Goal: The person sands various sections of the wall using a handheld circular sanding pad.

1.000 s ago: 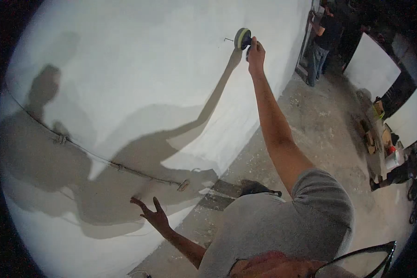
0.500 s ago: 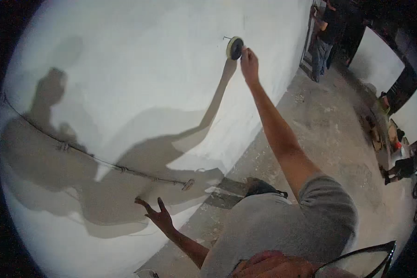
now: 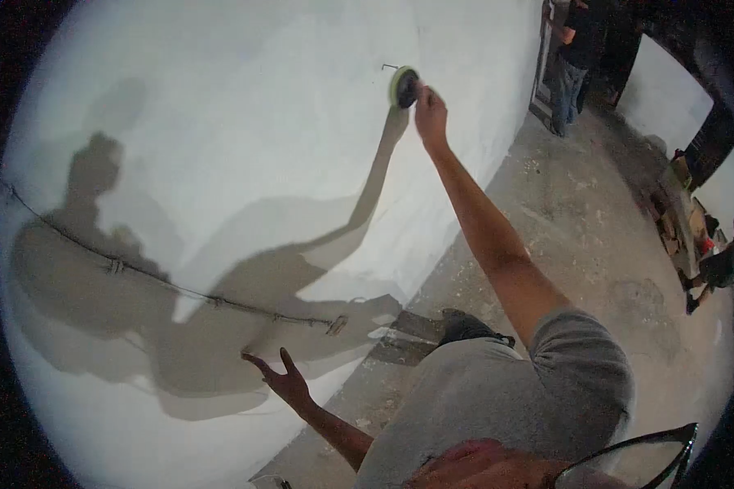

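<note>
Your right hand (image 3: 432, 116) grips the pad (image 3: 404, 88) at the wall (image 3: 245, 122), beside a hooked dark mark (image 3: 390, 67); any label's too blurred to read. Your left hand (image 3: 289, 386) is spread, near the wall; can't tell if touching.

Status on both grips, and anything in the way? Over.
Right grip: holding round pad at wall. Left grip: open, empty. Bent hook beside pad; cable lower down.
</note>
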{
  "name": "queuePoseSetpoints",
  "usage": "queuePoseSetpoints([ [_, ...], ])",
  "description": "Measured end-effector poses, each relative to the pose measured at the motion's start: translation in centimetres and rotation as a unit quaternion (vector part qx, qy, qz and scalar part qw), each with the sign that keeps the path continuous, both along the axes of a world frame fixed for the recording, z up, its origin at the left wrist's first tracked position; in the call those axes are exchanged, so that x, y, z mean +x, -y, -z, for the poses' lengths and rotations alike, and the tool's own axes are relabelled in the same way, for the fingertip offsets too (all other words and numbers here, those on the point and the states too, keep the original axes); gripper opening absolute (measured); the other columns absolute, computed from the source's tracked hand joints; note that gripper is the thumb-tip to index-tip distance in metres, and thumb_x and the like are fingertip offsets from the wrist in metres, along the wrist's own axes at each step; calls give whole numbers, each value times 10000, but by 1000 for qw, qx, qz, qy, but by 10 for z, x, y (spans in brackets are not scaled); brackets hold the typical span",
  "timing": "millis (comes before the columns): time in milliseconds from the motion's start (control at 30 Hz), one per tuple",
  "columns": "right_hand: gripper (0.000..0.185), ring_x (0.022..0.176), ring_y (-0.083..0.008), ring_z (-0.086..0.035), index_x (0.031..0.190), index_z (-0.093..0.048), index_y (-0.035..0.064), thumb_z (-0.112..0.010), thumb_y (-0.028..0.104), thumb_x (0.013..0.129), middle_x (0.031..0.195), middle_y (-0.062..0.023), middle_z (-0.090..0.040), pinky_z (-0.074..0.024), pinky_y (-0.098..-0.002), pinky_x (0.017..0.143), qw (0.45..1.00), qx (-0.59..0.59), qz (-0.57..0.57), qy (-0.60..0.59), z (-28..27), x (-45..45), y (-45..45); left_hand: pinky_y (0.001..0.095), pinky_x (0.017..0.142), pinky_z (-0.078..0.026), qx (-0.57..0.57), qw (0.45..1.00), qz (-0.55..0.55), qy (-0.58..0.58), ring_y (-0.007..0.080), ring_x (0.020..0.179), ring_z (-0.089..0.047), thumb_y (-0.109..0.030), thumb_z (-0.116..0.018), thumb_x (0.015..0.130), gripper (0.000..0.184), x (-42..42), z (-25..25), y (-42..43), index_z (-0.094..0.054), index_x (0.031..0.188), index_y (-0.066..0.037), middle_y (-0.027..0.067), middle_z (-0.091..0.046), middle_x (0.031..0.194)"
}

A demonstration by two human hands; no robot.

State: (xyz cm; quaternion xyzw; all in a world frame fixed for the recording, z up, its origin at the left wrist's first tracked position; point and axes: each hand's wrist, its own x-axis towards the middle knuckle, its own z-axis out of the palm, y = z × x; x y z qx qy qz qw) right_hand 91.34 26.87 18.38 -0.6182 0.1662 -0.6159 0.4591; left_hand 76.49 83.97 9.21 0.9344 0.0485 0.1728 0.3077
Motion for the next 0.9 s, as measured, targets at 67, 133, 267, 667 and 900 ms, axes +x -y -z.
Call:
queuePoseSetpoints([
  [67, 387, 704, -88, -408, 838, -558, -28, -495, 294, 1044, 709, -18, -490, -393, -281, 606, 992, 108, -27, -67, -10, -15, -9, 515, 1193, -182, -19, 1000, 0, 24, 328, 1472, -226, -450, -552, 977, 817, -5, 3, -2, -89, 1577, -146, 131, -165, 1620],
  [133, 392, 706, -108, -426, 832, -556, -27, -500, 299, 1042, 714, -21, -508, -409, -283, 617, 999, 3, -15, -40, -15, -19, -27, 543, 1190, -174, -45, 998, 4, 54, 345, 1466, -235, -436, -544, 984, 808, -2, 3, 2, -83, 1575, -135, 137, -159, 1620],
  [267, 406, 674, -112, -461, 841, -572, -35, -513, 319, 1030, 670, -97, -547, -438, -320, 612, 986, -108, -71, -104, -4, -22, -38, 436, 1187, -247, -58, 996, -9, 72, 342, 1453, -271, -351, -586, 981, 779, -12, -4, 12, -156, 1553, -43, 187, -191, 1602],
  [667, 443, 643, -68, -423, 751, -508, 1, -498, 334, 1042, 629, 12, -453, -390, -269, 576, 967, 203, -156, 10, -6, -12, -16, 459, 1209, -187, -55, 997, 37, 27, 331, 1486, -167, -392, -564, 986, 796, -11, -6, 15, -118, 1562, -72, 179, -114, 1619],
  [900, 478, 673, -91, -420, 893, -647, -55, -516, 385, 1027, 664, -11, -505, -404, -279, 591, 992, -12, -91, -90, -4, -30, -59, 462, 1213, -168, -51, 997, 48, 13, 330, 1493, -126, -441, -573, 970, 831, -5, 1, 14, -123, 1560, -67, 181, -103, 1620],
])
